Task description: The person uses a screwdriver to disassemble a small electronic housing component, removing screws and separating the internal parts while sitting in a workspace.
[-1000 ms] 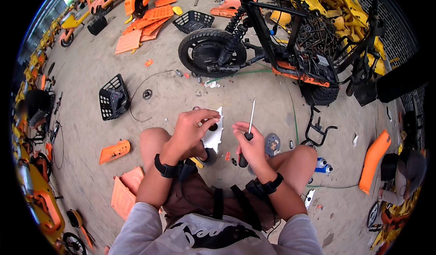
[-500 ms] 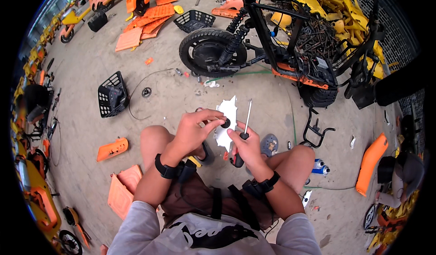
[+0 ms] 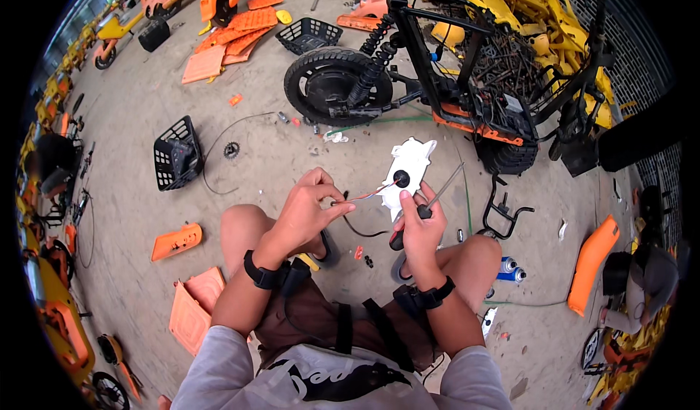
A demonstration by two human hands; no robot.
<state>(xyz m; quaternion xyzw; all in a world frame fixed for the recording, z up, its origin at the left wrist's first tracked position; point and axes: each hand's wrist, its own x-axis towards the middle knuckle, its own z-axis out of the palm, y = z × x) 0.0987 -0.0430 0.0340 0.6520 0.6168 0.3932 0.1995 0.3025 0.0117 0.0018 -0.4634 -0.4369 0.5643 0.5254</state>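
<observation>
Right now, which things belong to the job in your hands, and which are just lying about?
Seemingly in the job:
white plate, in the right hand
screwdriver, same hand
wires, pinched by the left hand

Seemingly just lying about:
gear
blue cans
orange panels

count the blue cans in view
2: one blue can beside the right knee, the second blue can just below the first in the picture; the knee may hide others.

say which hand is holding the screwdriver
The right hand holds the screwdriver, its thumb also against the white plate; the left hand instead pinches thin wires.
</observation>
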